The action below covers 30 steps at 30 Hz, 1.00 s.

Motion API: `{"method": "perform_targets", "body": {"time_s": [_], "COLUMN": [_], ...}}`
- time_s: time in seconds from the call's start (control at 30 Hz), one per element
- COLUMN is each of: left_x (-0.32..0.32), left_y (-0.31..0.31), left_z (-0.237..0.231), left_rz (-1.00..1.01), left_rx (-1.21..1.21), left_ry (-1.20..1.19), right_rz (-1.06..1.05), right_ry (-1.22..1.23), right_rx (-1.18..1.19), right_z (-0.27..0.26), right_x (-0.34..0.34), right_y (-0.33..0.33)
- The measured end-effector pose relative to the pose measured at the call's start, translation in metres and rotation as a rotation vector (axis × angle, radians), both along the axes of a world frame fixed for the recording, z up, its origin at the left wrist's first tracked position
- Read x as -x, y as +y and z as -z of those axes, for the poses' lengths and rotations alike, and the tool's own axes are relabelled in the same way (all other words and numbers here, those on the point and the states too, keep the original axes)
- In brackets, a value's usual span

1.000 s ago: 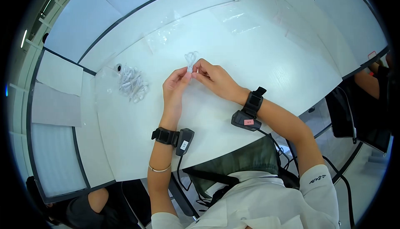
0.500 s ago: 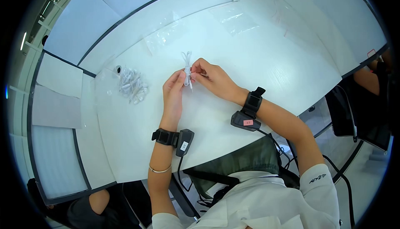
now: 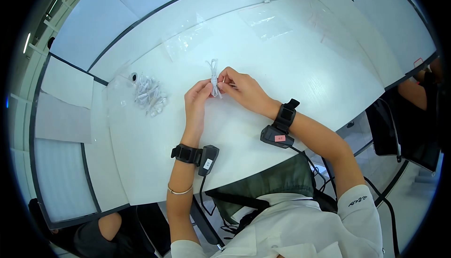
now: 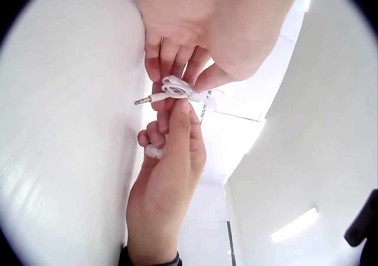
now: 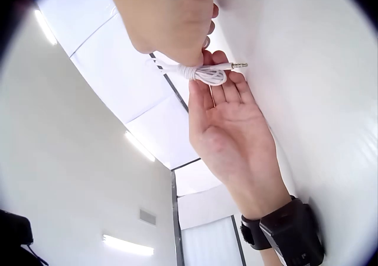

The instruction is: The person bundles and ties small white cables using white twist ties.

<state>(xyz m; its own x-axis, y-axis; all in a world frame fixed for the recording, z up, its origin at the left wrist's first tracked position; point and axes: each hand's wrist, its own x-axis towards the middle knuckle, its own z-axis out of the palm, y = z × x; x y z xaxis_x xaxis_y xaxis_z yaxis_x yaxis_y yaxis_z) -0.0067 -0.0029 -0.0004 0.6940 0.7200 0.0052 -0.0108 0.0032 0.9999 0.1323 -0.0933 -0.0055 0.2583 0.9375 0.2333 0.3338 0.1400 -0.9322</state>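
Between the two hands is a small bundle of white earphone cable [image 3: 214, 71], wound round its middle with loops at both ends. My left hand [image 3: 196, 102] pinches it from the left with thumb and fingers. On the other side, the thumb and fingers of my right hand [image 3: 247, 92] grip at the wound middle. A metal-tipped plug [image 4: 142, 101] sticks out of the bundle on the side toward the table in the left wrist view. White earbuds [image 4: 155, 152] sit tucked in the right hand's curled fingers, partly hidden.
A heap of white bundled cables [image 3: 149, 96] lies on the white table [image 3: 300, 79] to the left. Clear plastic bags [image 3: 268, 23] lie toward the back. Low white partitions [image 3: 206, 16] enclose the table's far side and its ends.
The bundle, mostly covered by the fingers a second ago, came into view upright with its lower end showing. Since then it has tilted and shifted slightly right. Both hands stay nearly in place.
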Motion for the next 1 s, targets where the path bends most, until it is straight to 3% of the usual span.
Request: {"method": "perform_targets", "body": {"time_s": [0.23, 0.43, 0.63, 0.87, 1.0], "left_x": [-0.002, -0.004, -0.001, -0.002, -0.004], "left_y": [-0.007, -0.006, -0.007, -0.016, -0.015], "left_z": [-0.004, 0.007, 0.004, -0.017, -0.013], "left_rz": [-0.030, -0.149, -0.050, -0.081, -0.075], "left_rx": [0.003, -0.208, -0.053, 0.035, -0.085], "left_ry": [-0.047, -0.040, -0.058, -0.092, -0.071], "right_rz": [0.031, 0.091, 0.067, 0.069, 0.064], "right_ry": [-0.034, -0.149, -0.179, -0.089, 0.007], "right_rx": [-0.050, -0.028, 0.016, -0.002, -0.077], "right_z": [0.003, 0.004, 0.000, -0.004, 0.001], "right_x": [0.003, 0.004, 0.002, 0.007, 0.005], "right_y": [0.001, 0.002, 0.001, 0.003, 0.005]}}
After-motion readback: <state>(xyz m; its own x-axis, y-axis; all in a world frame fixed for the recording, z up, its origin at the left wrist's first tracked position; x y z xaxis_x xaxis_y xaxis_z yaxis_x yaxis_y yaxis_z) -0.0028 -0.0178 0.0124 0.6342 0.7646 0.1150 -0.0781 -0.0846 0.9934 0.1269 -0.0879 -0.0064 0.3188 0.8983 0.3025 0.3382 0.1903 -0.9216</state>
